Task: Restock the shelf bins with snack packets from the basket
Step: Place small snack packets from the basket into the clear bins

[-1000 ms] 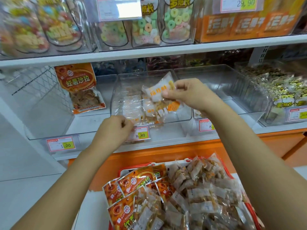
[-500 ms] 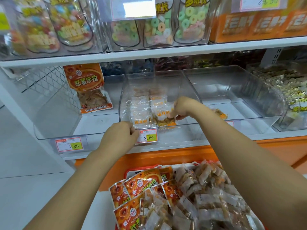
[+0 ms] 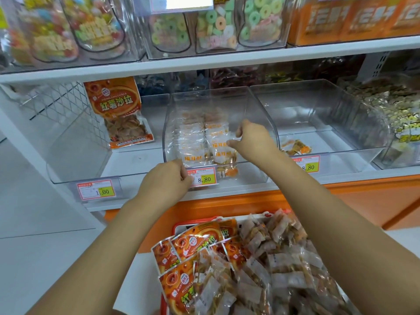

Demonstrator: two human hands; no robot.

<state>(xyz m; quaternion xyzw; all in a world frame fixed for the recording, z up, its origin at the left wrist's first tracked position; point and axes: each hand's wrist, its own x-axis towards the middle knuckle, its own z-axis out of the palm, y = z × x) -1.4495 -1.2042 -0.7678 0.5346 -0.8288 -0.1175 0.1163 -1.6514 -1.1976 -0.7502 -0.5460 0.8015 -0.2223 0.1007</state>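
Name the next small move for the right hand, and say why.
Probably release and draw back to the basket for more. The right hand pinches a white packet already lying among the rows in the middle bin, which the left hand grips at its front lip; the basket holds many packets.

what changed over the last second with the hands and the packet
The right hand carried a white packet down into the middle bin, onto the pile there. Its fingers are still at the packet, and whether they have let go cannot be told. The left hand stayed gripping the bin's front edge. The basket and the orange bag did not move.
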